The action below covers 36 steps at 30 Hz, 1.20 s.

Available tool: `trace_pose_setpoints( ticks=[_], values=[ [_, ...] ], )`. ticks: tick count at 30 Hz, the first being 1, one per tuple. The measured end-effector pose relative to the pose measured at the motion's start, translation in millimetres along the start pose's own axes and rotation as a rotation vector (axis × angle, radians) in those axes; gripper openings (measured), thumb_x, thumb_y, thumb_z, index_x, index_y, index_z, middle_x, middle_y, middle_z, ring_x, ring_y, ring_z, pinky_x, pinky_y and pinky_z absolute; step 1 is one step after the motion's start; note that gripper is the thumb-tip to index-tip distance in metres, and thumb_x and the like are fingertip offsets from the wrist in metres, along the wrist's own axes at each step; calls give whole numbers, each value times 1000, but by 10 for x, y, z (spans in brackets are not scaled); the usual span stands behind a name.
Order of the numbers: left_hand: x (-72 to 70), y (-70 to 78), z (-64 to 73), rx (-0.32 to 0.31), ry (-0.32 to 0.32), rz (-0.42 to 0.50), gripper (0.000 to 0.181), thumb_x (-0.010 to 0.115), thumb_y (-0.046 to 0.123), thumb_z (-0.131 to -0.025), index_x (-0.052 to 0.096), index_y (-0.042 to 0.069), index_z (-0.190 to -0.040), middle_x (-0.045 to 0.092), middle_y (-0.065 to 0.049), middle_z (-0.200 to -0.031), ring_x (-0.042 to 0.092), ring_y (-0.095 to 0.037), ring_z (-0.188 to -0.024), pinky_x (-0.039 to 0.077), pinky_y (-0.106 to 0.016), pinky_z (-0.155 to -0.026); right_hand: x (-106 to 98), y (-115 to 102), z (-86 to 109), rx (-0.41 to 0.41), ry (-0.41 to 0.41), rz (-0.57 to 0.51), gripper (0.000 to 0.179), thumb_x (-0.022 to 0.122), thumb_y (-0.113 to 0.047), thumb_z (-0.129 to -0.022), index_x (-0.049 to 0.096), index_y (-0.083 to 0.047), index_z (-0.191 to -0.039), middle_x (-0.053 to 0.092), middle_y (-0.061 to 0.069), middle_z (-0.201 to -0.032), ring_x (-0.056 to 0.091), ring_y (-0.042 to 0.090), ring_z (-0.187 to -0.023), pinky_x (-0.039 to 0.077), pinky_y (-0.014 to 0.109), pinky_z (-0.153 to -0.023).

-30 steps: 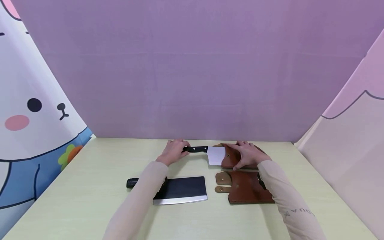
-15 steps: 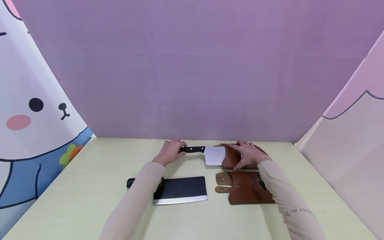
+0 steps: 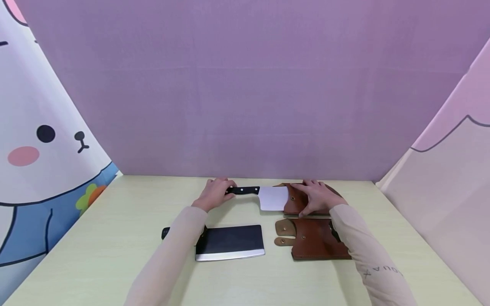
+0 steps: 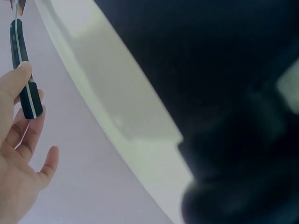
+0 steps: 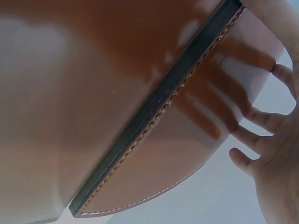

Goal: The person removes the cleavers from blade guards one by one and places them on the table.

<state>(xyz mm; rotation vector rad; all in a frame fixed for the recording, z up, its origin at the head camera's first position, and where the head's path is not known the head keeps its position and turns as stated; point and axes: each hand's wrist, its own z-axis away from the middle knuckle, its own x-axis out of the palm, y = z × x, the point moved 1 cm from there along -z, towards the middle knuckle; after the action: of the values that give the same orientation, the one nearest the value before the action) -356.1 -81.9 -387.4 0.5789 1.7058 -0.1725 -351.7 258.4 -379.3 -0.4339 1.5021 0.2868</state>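
Note:
In the head view my left hand [image 3: 213, 194] pinches the black riveted handle [image 3: 245, 190] of a small cleaver. Its bright blade [image 3: 273, 199] shows in part, the rest hidden in a brown leather sheath [image 3: 289, 207]. My right hand [image 3: 317, 196] holds this sheath across its width, thumb at the near side and fingers toward the far side. In the left wrist view thumb and fingertips meet on the handle [image 4: 20, 51], the little finger apart. Over the stitched leather [image 5: 154, 154] in the right wrist view, my spread fingertips reach the edge.
A larger cleaver [image 3: 231, 241] with a dark blade lies under my left forearm, edge toward me. Below the right forearm lies a second leather sheath [image 3: 319, 248] with snap straps [image 3: 285, 228]. A purple backdrop [image 3: 245, 93] rises behind the pale table [image 3: 264, 284].
My left hand has drawn the small cleaver a short way left, so more blade shows outside the sheath. The right hand and its sheath have hardly moved.

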Motion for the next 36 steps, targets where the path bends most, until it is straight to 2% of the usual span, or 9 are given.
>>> trace_pose_setpoints(
  ticks=[14,27,36],
  values=[
    [-73,-56,33,29,20,-7,28,64,28,-85,63,18,-111,63,-4,-105,58,-25,-99,38,-50,-86,-31,-17,38,5,-2,4,97,82,-45,-59,37,-20,-140,34,22,-140,31,44,-126,22,60,-103],
    [-49,-152,34,50,46,-21,26,66,28,-83,65,19,-108,63,-3,-105,58,-25,-99,39,-49,-82,-25,0,49,2,-6,-6,96,82,-44,-60,36,-19,-141,30,25,-142,26,49,-128,20,61,-103],
    [-59,-187,51,34,30,-13,26,66,28,-84,65,19,-108,62,-2,-103,58,-23,-98,37,-49,-85,-3,21,48,10,-8,2,96,81,-45,-59,36,-19,-140,31,25,-141,26,48,-129,20,62,-103]
  ],
)
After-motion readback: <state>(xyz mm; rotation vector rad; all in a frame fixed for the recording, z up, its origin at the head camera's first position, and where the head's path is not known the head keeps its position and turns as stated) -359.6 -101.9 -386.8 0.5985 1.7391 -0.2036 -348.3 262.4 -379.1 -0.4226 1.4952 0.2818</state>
